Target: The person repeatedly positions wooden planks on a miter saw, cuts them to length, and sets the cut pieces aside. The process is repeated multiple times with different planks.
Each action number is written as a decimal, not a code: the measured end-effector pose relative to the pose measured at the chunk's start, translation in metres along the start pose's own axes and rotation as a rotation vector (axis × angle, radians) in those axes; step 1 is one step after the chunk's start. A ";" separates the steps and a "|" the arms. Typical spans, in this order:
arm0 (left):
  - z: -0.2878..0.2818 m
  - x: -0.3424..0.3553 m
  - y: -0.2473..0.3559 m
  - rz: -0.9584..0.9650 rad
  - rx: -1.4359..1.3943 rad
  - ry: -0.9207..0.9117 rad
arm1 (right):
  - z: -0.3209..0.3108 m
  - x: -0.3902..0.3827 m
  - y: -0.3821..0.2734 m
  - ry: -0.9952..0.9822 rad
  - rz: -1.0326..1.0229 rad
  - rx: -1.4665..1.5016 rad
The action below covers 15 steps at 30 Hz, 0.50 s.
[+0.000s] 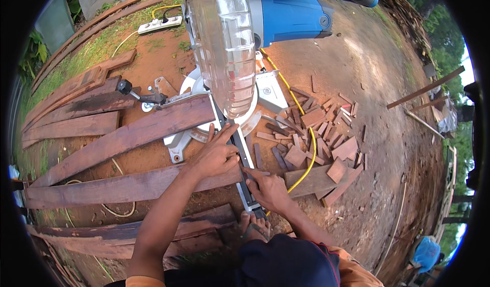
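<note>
Fingers [225, 133] at metal strip [244, 154] edges; offcuts [296, 156] crowd right.

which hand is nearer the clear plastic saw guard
Left. The left hand is just below the clear plastic saw guard in the picture; the right hand is farther below.

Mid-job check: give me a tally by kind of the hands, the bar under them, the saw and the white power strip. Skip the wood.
Hands: 2 (left hand, right hand)
Black-and-silver bar: 1
Saw: 1
White power strip: 1
Total: 5
</note>
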<state>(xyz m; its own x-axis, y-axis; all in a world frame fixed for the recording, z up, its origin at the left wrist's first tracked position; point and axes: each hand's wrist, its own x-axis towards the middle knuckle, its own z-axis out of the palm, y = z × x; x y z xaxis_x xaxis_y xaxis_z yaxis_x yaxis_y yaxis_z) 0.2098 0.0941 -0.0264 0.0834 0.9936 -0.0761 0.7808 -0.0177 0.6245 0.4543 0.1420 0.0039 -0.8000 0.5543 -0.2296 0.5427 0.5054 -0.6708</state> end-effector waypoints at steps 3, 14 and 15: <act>-0.005 -0.019 0.008 -0.065 -0.181 0.343 | -0.009 0.047 0.008 -0.076 -0.025 0.102; -0.056 -0.107 0.007 -0.180 -0.288 0.898 | -0.023 0.075 -0.020 -0.275 0.073 0.174; -0.058 -0.111 0.007 -0.187 -0.305 0.914 | -0.022 0.073 -0.021 -0.142 -0.024 0.125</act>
<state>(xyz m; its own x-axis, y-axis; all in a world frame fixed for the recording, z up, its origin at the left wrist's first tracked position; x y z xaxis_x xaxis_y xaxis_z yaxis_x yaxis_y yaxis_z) 0.1698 -0.0100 0.0311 -0.6367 0.6837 0.3566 0.5286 0.0503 0.8474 0.3902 0.1866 0.0168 -0.8452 0.4398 -0.3037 0.4942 0.4266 -0.7575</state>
